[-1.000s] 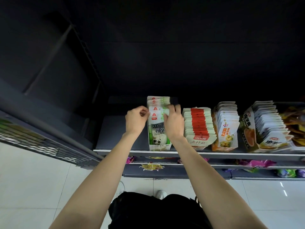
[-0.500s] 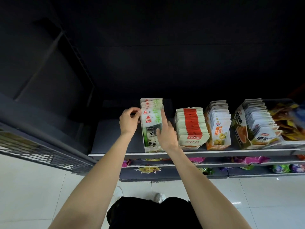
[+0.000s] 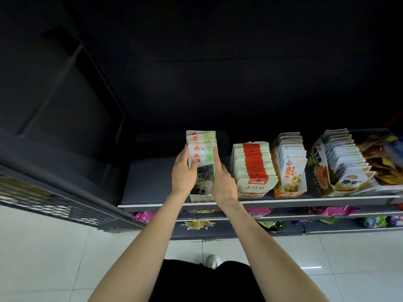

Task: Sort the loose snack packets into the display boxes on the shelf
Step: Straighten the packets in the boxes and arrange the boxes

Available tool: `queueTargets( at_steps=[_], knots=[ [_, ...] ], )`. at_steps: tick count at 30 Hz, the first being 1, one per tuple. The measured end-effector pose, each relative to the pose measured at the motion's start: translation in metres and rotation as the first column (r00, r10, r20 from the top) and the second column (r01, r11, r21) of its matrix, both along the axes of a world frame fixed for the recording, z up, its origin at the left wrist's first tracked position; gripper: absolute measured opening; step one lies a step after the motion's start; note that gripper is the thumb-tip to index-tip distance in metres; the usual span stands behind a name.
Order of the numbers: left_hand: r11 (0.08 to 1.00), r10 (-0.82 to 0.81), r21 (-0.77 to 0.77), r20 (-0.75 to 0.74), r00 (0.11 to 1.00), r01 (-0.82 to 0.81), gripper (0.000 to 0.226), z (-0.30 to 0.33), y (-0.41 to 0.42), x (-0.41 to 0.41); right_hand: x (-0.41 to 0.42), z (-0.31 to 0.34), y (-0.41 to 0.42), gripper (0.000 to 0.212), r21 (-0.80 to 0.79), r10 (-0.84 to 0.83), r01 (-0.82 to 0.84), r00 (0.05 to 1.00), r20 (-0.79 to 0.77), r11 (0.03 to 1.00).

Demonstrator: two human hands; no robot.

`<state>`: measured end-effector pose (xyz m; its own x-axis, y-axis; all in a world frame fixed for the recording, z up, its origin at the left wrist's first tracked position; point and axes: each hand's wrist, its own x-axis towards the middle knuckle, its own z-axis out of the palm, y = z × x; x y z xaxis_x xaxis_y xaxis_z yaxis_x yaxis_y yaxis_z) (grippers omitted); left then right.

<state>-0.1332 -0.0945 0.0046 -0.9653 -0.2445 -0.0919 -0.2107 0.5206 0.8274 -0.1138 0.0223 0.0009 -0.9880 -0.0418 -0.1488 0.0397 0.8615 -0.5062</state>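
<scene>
A: Where are the green packets [image 3: 201, 149]?

B: In the panda box [image 3: 201, 188] on the shelf [image 3: 152, 182], squared between the left hand [image 3: 182, 173] and right hand [image 3: 222, 182], fingers straight.

A: Risk?

B: Uneven pressing could topple the row.

Shop: shelf [image 3: 283, 202] of display boxes [image 3: 250, 171]
</scene>
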Motion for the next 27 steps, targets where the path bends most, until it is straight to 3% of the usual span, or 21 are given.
queueTargets(
  at_steps=[3,8,16,23,27],
  knots=[
    [0.995,-0.033,-0.096,0.056,0.998,0.039,0.056,-0.001,0.006,-0.006,0.001,0.000,0.002,0.107,0.029,-0.017,0.017,1.000,0.000,0.999],
    [0.992,-0.043,-0.116,0.051,0.998,0.048,0.061,-0.004,0.009,-0.010,-0.003,-0.001,0.004,0.108,0.044,-0.008,0.008,1.000,-0.004,0.999],
    [0.998,0.019,0.054,0.101,0.995,-0.025,0.074,0.010,0.005,-0.010,-0.003,0.011,0.005,0.090,-0.129,0.029,-0.018,0.996,0.080,0.992],
    [0.964,-0.062,0.265,0.222,0.973,0.001,0.076,0.034,-0.001,-0.032,-0.033,0.034,0.005,0.083,-0.238,0.071,-0.070,0.997,-0.006,0.969],
    [0.994,-0.058,0.102,0.204,0.977,0.037,0.079,0.029,0.004,-0.036,-0.039,0.034,0.005,0.075,-0.189,0.071,-0.071,0.997,-0.004,0.979]
  ],
)
